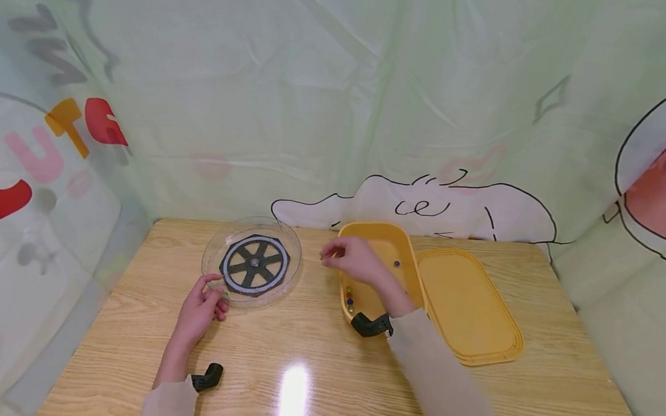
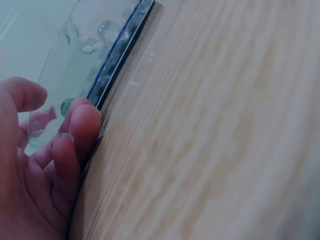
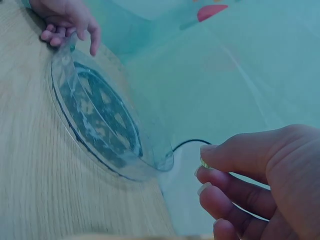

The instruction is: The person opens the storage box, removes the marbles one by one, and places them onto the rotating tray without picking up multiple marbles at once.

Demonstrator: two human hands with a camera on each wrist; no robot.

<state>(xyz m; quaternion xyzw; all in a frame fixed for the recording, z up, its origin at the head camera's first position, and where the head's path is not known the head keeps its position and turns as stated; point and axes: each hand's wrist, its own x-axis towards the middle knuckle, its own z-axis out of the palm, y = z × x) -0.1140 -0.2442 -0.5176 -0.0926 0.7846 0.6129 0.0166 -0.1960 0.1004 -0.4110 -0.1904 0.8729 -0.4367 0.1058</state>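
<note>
A clear round plastic dish (image 1: pixel 293 231) stands on the table, a dark wheel-shaped pattern (image 1: pixel 238 267) at its base. My left hand (image 1: pixel 198 311) is at the dish's near left wall, fingers curled about the rim. Close to those fingers is a green marble (image 2: pixel 65 106), seen against the clear wall (image 2: pixel 55 75). Between thumb and forefinger, my right hand (image 1: pixel 355 259) pinches a small yellowish-green marble (image 3: pixel 204 164), mostly hidden by the fingertips. That hand is above the left edge of a yellow plastic box (image 1: pixel 413 255), apart from the dish.
Inside the box, several coloured marbles (image 1: pixel 350 301) line the left side, and a blue marble (image 1: pixel 397 264) lies farther back. A flat yellow lid (image 1: pixel 471 301) rests right of the box. Behind the table (image 1: pixel 275 371) hangs a printed curtain (image 1: pixel 230 98).
</note>
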